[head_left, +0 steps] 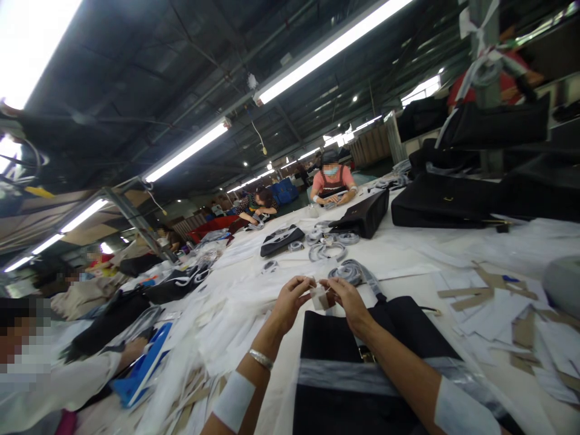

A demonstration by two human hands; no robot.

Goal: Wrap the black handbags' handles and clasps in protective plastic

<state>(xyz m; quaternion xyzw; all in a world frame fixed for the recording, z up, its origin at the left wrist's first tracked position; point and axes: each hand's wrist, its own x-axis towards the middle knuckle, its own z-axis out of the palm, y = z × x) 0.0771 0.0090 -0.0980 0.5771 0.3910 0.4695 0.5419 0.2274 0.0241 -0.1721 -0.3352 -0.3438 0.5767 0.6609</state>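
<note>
While L hand [293, 297] & R hand [347, 297] pinch its edges, 1 sm. pc. [321, 299] looks whitish-beige.

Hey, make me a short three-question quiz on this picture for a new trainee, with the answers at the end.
1. True or false: the left hand and the right hand both have fingers at the same small pale piece.

2. Fill in the blank: the silver bracelet is worn on the person's ____ arm.

3. Multiple choice: what lies beneath the right forearm?
A) a coil of grey strap
B) a black bag crossed by a grey band
C) a blue tray

Key: 1. True. 2. Left. 3. B.
</note>
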